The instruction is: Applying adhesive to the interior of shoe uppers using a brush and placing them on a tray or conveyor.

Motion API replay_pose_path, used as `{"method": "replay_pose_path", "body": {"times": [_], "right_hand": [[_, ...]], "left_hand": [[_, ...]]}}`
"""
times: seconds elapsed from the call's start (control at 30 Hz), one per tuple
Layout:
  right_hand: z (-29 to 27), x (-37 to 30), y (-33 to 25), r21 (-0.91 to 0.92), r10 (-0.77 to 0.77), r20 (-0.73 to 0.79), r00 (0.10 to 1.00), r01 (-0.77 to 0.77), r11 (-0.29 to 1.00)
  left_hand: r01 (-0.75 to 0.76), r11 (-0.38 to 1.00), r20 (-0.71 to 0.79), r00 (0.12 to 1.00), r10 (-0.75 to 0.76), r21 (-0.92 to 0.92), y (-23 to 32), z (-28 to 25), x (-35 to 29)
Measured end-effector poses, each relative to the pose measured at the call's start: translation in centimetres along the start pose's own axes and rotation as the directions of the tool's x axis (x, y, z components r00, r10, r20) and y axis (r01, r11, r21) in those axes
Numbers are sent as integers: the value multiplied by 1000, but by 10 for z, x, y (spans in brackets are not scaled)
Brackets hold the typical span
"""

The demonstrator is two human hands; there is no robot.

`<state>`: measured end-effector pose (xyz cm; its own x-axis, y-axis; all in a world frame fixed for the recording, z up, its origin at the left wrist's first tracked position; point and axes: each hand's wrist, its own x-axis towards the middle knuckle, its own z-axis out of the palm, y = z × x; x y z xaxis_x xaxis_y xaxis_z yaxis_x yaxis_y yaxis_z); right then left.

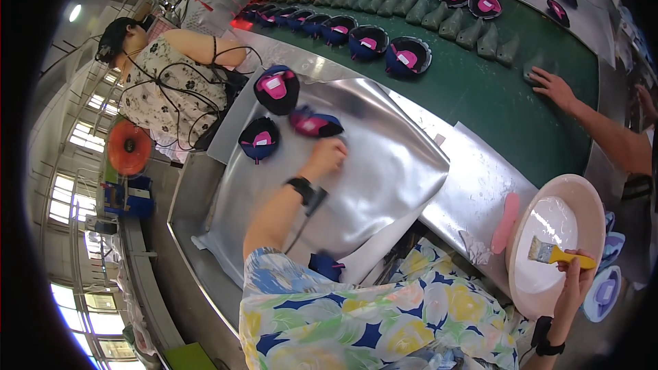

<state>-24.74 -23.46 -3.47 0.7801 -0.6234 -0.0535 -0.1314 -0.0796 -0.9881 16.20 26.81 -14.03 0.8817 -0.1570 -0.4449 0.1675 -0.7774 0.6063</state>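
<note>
1. The left hand (329, 156), a black band on its wrist, is half closed with its fingers curled in, right at the near edge of a navy-blue, rounded shoe upper with a bright pink lining (314, 125); both are blurred, so I cannot tell whether it grips it
2. That upper is over the silver, sheet-metal-covered bench (384, 171), between two similar navy-and-pink uppers, one farther off (275, 88) and one to its left (259, 141)
3. The right hand (574, 286) is closed around a flat, yellow-handled brush (562, 255), its pale bristles held over a round, pale pink plastic basin (587, 214) with white liquid inside
4. Just beside the basin lie a long, flat, pink strip (506, 223) and some crumpled whitish paper (475, 247)
5. Beyond the bench, a green belt (541, 130) carries rows of dark uppers (369, 42) and grey-green pointed pieces (488, 42); a co-worker's hand (554, 89) reaches onto it from the right
</note>
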Motion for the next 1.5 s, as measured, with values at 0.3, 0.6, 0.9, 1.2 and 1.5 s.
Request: {"method": "replay_pose_path", "body": {"times": [0.3, 0.6, 0.9, 1.2, 1.5], "right_hand": [[-16, -15, -3, -12, -66, -118, 991, 65, 998], [-2, -26, -25, 110, 15, -158, 987, 2, 994], [-1, -12, -12, -112, -78, -65, 995, 71, 991], [-63, -9, 30, 56, 183, -204, 962, -175, 983], [-71, -15, 23, 12, 154, -145, 977, -154, 988]], "left_hand": [[-317, 803, -800, 177, 574, 506, 35, -56, -7], [2, 995, -686, 724, -72, -103, -115, -71, 87], [-585, 726, -383, 617, 687, 362, -18, 3, -1], [324, 901, -755, 500, -423, -290, -179, -172, -12], [-304, 922, -727, 574, 378, 239, -62, -46, -3]]}}
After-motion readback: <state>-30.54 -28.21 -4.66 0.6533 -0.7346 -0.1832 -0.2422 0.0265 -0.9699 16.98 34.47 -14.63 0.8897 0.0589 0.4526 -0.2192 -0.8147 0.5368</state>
